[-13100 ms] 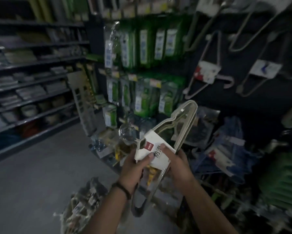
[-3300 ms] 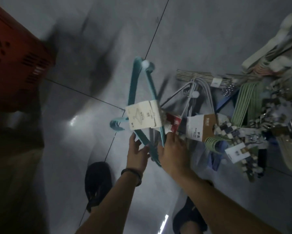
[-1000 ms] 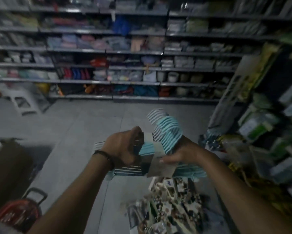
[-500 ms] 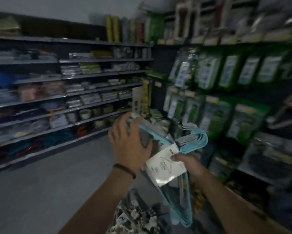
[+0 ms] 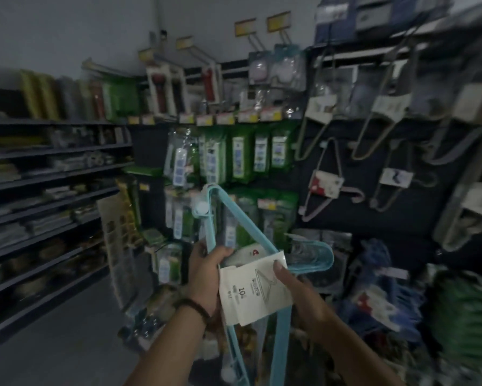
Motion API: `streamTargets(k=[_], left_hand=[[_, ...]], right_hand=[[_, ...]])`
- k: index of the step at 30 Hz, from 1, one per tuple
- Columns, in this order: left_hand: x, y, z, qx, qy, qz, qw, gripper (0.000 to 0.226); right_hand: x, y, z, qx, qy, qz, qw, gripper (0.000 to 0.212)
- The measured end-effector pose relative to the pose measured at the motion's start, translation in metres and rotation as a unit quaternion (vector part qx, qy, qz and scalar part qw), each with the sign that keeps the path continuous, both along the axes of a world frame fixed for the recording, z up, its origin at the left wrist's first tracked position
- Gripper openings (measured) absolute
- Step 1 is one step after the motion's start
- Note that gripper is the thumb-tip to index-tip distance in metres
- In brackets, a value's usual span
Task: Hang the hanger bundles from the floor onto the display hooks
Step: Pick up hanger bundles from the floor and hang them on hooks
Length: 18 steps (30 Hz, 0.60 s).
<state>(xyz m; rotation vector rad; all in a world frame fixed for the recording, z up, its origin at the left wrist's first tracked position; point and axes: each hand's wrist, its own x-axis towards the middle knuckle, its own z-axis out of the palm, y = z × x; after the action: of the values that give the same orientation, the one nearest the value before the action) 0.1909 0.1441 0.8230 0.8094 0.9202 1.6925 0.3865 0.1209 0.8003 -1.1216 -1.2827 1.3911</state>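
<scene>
Both hands hold the blue hanger bundle (image 5: 281, 341) upright before the display wall.
Left hand (image 5: 206, 274) curls round the bundle's left bar. Right hand (image 5: 299, 292) pinches the paper label (image 5: 252, 293), thumb on top. Its long side runs up and down between them, hook ends pointing right toward the dark panel (image 5: 343, 227), where another bundle (image 5: 325, 183) hangs, nearer the right hand.

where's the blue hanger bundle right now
Head view, low centre: the blue hanger bundle is gripped by the left hand, with the right hand pinching its white label, in front of the green packets.
</scene>
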Motion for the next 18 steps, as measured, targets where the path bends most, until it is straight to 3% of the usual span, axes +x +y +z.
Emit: streamTargets(k=[2, 3, 5, 6, 8, 11, 16, 18], left_hand=[[0.029, 0.015, 0.009, 0.0, 0.047, 0.031, 0.998, 0.047], [0.045, 0.024, 0.014, 0.003, 0.074, 0.041, 0.996, 0.05], [0.074, 0.043, 0.024, 0.014, 0.12, 0.041, 0.992, 0.045], [0.088, 0.054, 0.028, 0.015, 0.132, 0.034, 0.991, 0.039], [0.117, 0.072, 0.034, 0.018, 0.153, 0.019, 0.988, 0.032], [0.16, 0.099, 0.041, 0.029, 0.181, 0.008, 0.983, 0.031], [0.209, 0.139, 0.05, 0.049, 0.202, -0.008, 0.978, 0.035], [0.216, 0.159, 0.05, 0.05, 0.224, -0.011, 0.973, 0.048]], right_hand=[[0.03, 0.002, 0.009, 0.01, -0.123, -0.027, 0.992, 0.084], [0.048, 0.003, 0.012, 0.032, -0.239, -0.017, 0.97, 0.082], [0.089, 0.009, 0.021, 0.094, -0.471, -0.078, 0.874, 0.071], [0.107, 0.011, 0.032, 0.129, -0.529, -0.137, 0.827, 0.066], [0.131, 0.023, 0.057, 0.212, -0.558, -0.238, 0.767, 0.055], [0.151, 0.061, 0.088, 0.325, -0.544, -0.274, 0.723, 0.037], [0.174, 0.143, 0.105, 0.302, -0.528, -0.218, 0.763, 0.032], [0.186, 0.173, 0.107, 0.296, -0.545, -0.223, 0.752, 0.025]])
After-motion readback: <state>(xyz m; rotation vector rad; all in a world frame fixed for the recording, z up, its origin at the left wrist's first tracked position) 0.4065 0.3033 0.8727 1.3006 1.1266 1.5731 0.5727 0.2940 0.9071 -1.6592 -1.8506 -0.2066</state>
